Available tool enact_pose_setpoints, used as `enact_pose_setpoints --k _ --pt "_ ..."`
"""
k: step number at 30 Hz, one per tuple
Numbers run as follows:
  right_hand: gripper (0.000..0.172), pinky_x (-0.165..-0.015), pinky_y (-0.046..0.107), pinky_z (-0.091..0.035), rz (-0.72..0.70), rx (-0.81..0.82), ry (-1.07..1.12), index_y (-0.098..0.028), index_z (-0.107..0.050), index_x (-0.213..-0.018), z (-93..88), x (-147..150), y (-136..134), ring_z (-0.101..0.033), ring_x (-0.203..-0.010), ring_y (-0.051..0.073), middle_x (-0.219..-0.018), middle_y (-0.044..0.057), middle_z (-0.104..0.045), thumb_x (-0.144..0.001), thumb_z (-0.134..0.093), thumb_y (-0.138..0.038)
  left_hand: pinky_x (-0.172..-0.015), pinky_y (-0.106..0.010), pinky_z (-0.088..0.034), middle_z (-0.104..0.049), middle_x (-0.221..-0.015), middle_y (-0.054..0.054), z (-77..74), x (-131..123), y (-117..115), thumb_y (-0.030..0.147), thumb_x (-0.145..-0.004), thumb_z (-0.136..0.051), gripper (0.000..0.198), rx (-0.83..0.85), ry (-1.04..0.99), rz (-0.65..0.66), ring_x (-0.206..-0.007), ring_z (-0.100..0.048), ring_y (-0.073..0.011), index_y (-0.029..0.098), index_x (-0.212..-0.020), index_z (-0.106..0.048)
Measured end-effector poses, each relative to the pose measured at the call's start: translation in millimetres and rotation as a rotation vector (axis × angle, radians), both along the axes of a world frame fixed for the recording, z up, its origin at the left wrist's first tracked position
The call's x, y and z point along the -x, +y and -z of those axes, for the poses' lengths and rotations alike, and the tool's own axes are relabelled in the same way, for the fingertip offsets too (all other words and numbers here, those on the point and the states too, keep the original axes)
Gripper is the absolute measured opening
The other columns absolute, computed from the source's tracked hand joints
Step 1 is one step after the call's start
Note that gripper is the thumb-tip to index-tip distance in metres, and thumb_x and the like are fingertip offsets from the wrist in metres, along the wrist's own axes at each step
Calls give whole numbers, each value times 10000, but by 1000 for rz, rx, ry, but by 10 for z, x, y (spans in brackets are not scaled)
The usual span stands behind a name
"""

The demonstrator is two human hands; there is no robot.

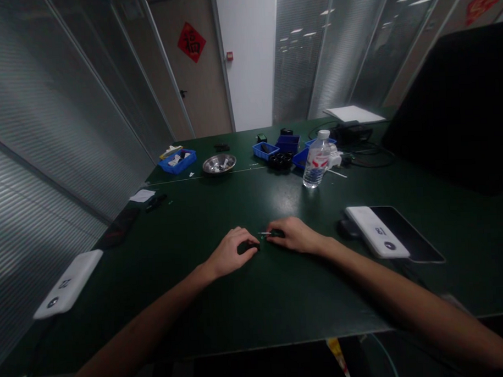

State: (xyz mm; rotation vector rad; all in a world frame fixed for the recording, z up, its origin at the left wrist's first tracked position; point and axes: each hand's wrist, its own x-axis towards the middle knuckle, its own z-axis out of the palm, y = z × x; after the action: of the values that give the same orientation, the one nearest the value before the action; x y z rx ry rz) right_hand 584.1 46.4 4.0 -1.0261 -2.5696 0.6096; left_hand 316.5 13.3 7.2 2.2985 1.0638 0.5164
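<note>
My right hand point(293, 234) is closed around a small screwdriver point(276, 233) with a dark handle. Its thin metal shaft points left, low over the dark green table point(189, 300). Opposite it, my left hand point(234, 252) is curled with thumb and fingertips brought together on a small black piece point(253, 245); its exact kind is too small and dark to tell. Tiny greenish bits point(262, 237) lie between the two hands near the screwdriver's tip.
A water bottle point(315, 163) stands beyond my right hand. Farther back are a metal bowl point(219, 164), a blue tray point(178, 162) and several blue bins point(288, 144). White power banks point(377, 231) and a phone-like dark slab point(414, 235) lie right; a black monitor point(459, 110) looms there.
</note>
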Motion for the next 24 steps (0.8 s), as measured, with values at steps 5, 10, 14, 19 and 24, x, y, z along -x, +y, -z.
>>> enact_pose_setpoints --k 5,10,14,19,24 --pt "172 -648 246 -389 104 18 -26 -229 -681 -1093 -20 -1 -11 -622 -727 156 -878 14 -701 -966 -634 -335 -930 -415 -462 -677 -1060 -54 -14 -5 -8 343 -954 -613 209 -10 10 3 -1015 -587 -234 235 -1107 -706" --pt "152 -646 258 -369 145 -47 -83 -231 -668 -1069 2 72 -38 -630 -745 170 -900 26 -712 -949 -653 -323 -959 -430 -445 -681 -1061 -51 -26 -17 0 323 -959 -602 200 -26 17 -9 -1018 -586 -234 233 -1106 -703" --pt "161 -640 260 -362 240 -102 -83 -228 -645 -1094 42 160 -46 -631 -742 179 -883 31 -708 -967 -633 -326 -966 -428 -445 -682 -1092 -46 -11 -12 9 311 -957 -609 192 -30 12 -22 -1035 -585 -233 239 -1109 -702" --pt "169 -623 245 -359 316 -95 -34 -219 -647 -1099 64 191 -37 -621 -730 165 -917 36 -712 -981 -620 -338 -1038 -456 -426 -679 -1140 -45 19 -1 20 310 -981 -587 218 -26 10 -13 -1085 -589 -232 247 -1163 -688" --pt "150 -630 240 -376 398 -76 74 -216 -646 -1077 114 150 0 -624 -714 156 -903 21 -717 -974 -617 -320 -1065 -430 -450 -646 -1285 -59 -21 -75 147 258 -1024 -504 256 -76 -8 114 -1234 -549 -223 258 -1205 -685"
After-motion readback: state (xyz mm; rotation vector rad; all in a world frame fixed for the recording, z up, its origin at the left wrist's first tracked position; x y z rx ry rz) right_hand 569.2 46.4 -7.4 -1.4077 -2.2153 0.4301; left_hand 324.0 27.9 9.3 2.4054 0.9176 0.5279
